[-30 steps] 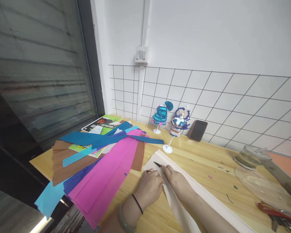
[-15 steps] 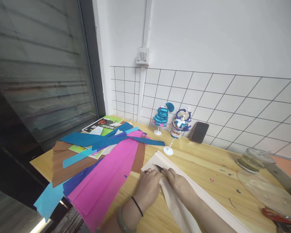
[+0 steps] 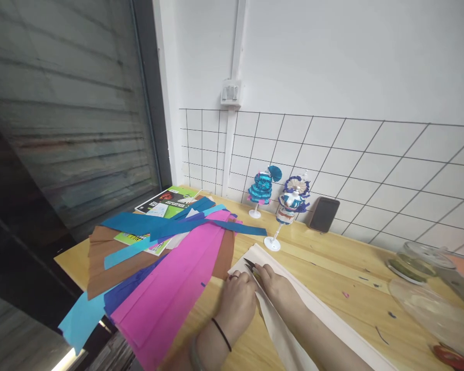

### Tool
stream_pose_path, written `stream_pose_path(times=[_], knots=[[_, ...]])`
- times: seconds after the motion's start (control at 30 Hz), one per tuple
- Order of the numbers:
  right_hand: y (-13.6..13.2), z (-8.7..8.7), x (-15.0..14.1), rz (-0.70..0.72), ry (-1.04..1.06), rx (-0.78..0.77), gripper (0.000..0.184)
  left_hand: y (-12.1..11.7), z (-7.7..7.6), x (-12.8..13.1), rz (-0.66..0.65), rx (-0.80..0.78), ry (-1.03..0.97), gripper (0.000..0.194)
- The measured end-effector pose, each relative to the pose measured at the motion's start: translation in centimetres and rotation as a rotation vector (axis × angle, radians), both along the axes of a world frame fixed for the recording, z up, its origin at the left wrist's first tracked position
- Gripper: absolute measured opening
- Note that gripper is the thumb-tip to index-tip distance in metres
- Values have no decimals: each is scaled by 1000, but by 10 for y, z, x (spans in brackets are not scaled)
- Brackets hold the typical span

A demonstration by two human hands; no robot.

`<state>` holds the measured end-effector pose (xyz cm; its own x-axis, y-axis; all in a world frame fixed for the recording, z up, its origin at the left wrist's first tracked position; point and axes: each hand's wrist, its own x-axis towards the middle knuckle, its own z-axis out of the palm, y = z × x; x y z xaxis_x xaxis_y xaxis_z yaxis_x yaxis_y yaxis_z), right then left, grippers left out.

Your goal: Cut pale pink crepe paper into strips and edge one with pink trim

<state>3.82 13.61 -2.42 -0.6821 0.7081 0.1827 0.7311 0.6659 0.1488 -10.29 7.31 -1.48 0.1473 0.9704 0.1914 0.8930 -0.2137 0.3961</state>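
A long folded sheet of cream paper point(image 3: 334, 323) runs diagonally over the wooden table in front of me. My right hand point(image 3: 280, 291) is closed around small dark scissors point(image 3: 249, 264), whose pointed blades are a little apart and lie over the paper near its far end. Its grip on the handles is hidden under my fingers. Close beside the scissors, my left hand point(image 3: 237, 296) is closed with its fingertips pressing on the paper's left edge. A cut or loose strip of the paper hangs toward me between my forearms.
Pink paper point(image 3: 178, 268), brown paper point(image 3: 112, 257) and blue strips point(image 3: 139, 223) are spread at the left over booklets. Two decorated dress figures point(image 3: 261, 190) on white stands and a phone point(image 3: 324, 214) are at the back. Clear plastic containers point(image 3: 410, 263) and red-handled scissors point(image 3: 450, 358) lie at the right.
The view has shifted slightly, so the scene sits a bit to the right and lower. The scissor blades look wider apart than before. Both hands remain at the same part of the paper.
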Motion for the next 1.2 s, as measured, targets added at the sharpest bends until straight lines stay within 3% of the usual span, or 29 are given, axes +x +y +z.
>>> stream_pose_path(times=[0.4,0.73,0.83,1.03,1.2], knots=[[7,-3,-17,-17,-120,-13,42,0,3,-1,-4,24,46,25],[5,2,-14,-32,-25,-113,39,1,1,-1,3,14,13,28],[3,9,-6,-53,104,-146,33,2,-2,-1,-4,14,-10,27],[4,20,37,-70,289,-229,36,3,-5,-3,-20,64,-47,24],[16,21,120,-346,237,-157,41,7,-6,-5,-30,96,-88,24]])
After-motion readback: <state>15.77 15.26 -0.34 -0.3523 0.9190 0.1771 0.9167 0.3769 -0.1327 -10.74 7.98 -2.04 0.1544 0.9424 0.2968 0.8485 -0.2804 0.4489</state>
